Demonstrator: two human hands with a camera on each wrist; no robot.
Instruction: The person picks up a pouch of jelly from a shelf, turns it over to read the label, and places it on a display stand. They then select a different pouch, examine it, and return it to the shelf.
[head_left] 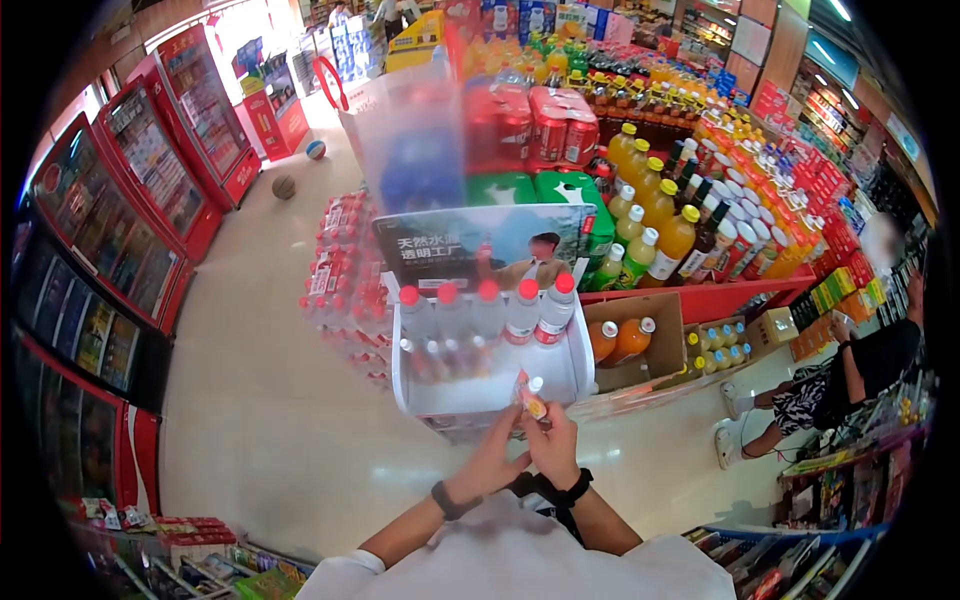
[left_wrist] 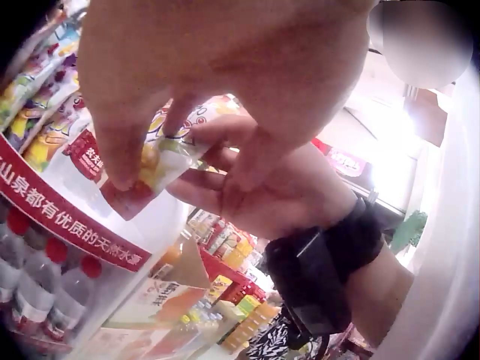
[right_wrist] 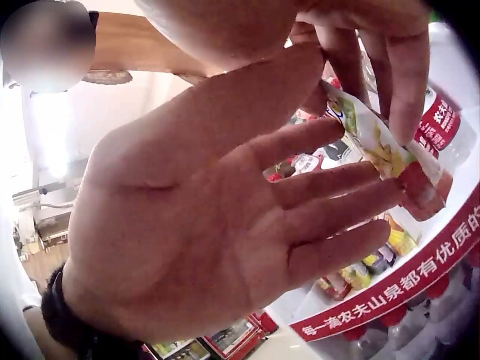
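A small, colourful packet with a red end (head_left: 530, 397) is held between both hands over the front of a white display tray (head_left: 450, 398). The left hand (head_left: 497, 458) grips it from the left; in the left wrist view this hand (left_wrist: 225, 60) reaches over the packet (left_wrist: 161, 161) with its fingers bent down onto it. The right hand (head_left: 553, 448) pinches the other side. In the right wrist view the right palm (right_wrist: 210, 195) faces the camera, fingers spread, thumb and index finger at the packet's edge (right_wrist: 375, 142). Part of the packet is hidden behind fingers.
Red-capped water bottles (head_left: 520, 315) line the tray's back, below a printed sign (head_left: 480, 245). Juice bottles (head_left: 672, 240) and an open carton (head_left: 650, 345) are to the right. Drink fridges (head_left: 130, 200) line the left. A person (head_left: 850, 380) stands at far right.
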